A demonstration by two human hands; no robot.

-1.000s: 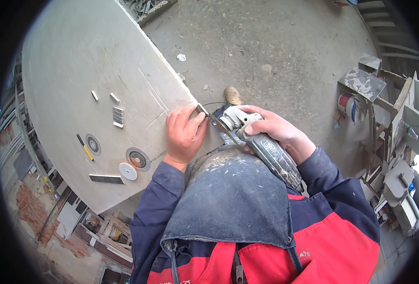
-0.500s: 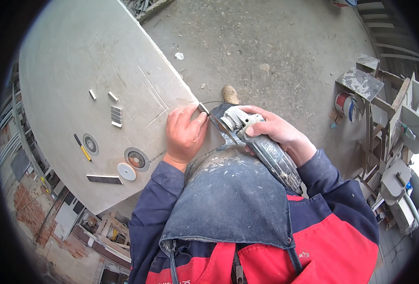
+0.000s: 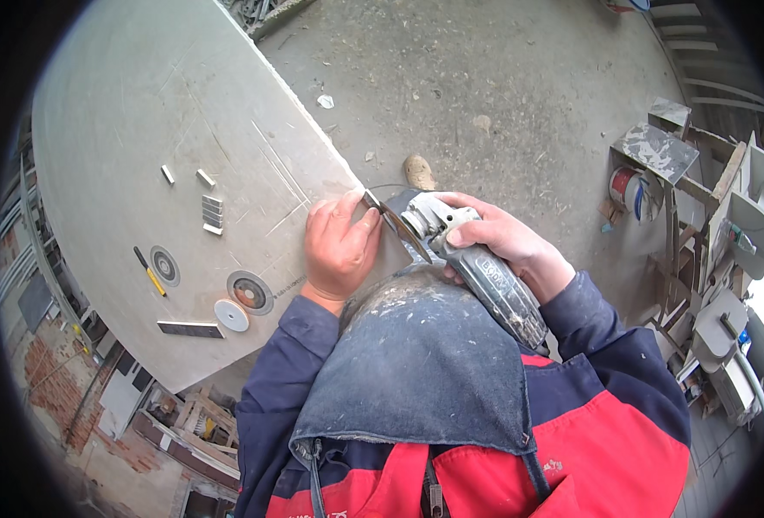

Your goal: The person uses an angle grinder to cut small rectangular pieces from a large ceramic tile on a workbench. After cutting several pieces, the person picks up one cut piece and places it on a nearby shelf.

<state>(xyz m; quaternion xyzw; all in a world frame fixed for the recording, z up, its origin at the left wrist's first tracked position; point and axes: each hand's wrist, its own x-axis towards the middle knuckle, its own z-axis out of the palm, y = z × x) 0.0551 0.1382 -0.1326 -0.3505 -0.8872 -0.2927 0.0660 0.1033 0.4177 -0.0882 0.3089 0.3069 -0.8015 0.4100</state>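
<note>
My left hand point(image 3: 340, 249) rests at the right edge of the grey slab table point(image 3: 132, 104). Its thumb and fingers pinch a small dark strip point(image 3: 370, 199) that sits at the table's edge. My right hand point(image 3: 513, 242) is wrapped round the body of a grey angle grinder point(image 3: 501, 289). The grinder's thin cutting disc point(image 3: 406, 233) is edge-on, with its far end at the strip beside my left fingertips. Whether the disc touches the strip, I cannot tell. Below the disc lies the dusty dark apron point(image 3: 416, 363) over my front.
On the table lie several small cut pieces point(image 3: 213, 211), a yellow utility knife point(image 3: 155, 281), dark discs point(image 3: 250, 292), a white disc point(image 3: 232, 315) and a long dark strip point(image 3: 190, 329). A cluttered rack point(image 3: 701, 186) stands right; my shoe point(image 3: 419, 171) is on the floor ahead.
Both hands keep their holds in nearly the same place. The grinder's disc has tilted very slightly and shows a little more of its face.
</note>
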